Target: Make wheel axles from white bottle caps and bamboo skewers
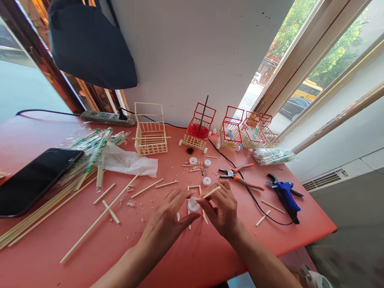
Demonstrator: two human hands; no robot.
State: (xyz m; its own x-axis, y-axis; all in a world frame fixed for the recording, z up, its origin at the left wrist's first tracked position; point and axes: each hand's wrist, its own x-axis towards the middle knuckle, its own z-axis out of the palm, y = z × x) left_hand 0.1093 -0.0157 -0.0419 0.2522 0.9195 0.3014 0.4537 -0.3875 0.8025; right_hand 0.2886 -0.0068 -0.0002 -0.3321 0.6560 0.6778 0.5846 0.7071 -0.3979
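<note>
My left hand [168, 216] is closed round a white bottle cap [193, 204], thumb below it and fingers above. Between the thumb and fingers of my right hand [221, 208] is a short wooden stick [212, 192], its lower end close to the cap; whether they touch I cannot tell. Partly hidden beneath both hands lies a small stick frame [194, 187]. Other white caps [207, 181] lie just beyond my hands, among short stick pieces [195, 170].
Pliers [232, 173] and a blue glue gun [286, 196] with a black cord lie to the right. Along the wall stand a plain stick cart [151, 149], a red-trimmed one [195, 141] and several more. Leftward are a phone [36, 180], wrapped chopsticks [99, 156] and long sticks [99, 220].
</note>
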